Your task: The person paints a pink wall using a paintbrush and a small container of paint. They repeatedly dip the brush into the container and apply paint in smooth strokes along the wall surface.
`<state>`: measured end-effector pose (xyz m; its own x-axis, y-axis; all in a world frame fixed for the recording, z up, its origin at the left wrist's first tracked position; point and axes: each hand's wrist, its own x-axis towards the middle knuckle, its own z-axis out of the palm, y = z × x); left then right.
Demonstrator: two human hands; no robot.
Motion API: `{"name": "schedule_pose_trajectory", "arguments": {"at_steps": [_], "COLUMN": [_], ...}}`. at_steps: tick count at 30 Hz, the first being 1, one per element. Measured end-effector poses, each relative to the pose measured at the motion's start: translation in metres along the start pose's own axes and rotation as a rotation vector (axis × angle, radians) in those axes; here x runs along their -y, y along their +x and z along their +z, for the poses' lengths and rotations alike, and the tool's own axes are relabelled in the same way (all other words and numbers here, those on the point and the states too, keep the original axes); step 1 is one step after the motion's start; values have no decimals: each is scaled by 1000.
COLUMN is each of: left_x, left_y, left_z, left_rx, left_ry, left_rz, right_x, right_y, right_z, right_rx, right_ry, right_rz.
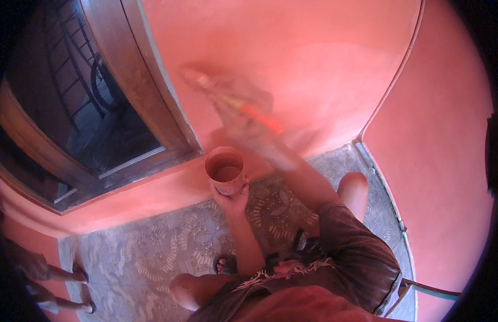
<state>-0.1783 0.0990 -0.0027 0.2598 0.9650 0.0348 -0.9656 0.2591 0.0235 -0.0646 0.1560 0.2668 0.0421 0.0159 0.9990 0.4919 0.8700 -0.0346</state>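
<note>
My left hand (232,199) holds a paint can (224,187) from below, its open top tilted toward me. Reddish paint (228,173) lies inside, and paint coats the can's rim. My right hand (243,124) is raised in front of the salmon-pink wall (333,80) and blurred by motion. It grips a paintbrush (261,116) with an orange handle end. The brush's bristle end (192,76) points up and left, close to the wall beside the window frame; whether it touches the wall cannot be made out.
A wooden window frame (152,100) with dark glass (112,133) stands at left, reflecting a ladder-like shape. A thin pipe (390,84) runs down the wall corner. Below lies a patterned tile floor (152,257). Another person's legs (65,275) are at lower left.
</note>
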Motion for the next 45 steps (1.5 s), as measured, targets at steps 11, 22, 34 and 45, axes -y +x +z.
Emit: {"name": "schedule_pose_trajectory", "arguments": {"at_steps": [11, 22, 34, 45], "left_x": [-2, -7, -24, -37], "left_y": [-5, -4, -8, -17], "left_z": [11, 10, -1, 2], "left_rx": [-69, -106, -43, -127], "left_ry": [-1, -18, -45, -75], "left_rz": [92, 130, 127, 159], "right_x": [-60, -31, -18, -17], "right_y": [-2, 6, 3, 6], "right_z": [-88, -42, -39, -39], "right_rx": [-460, -184, 2, -163], "right_ry": [-225, 135, -471, -429], "right_rz": [312, 432, -31, 20]}}
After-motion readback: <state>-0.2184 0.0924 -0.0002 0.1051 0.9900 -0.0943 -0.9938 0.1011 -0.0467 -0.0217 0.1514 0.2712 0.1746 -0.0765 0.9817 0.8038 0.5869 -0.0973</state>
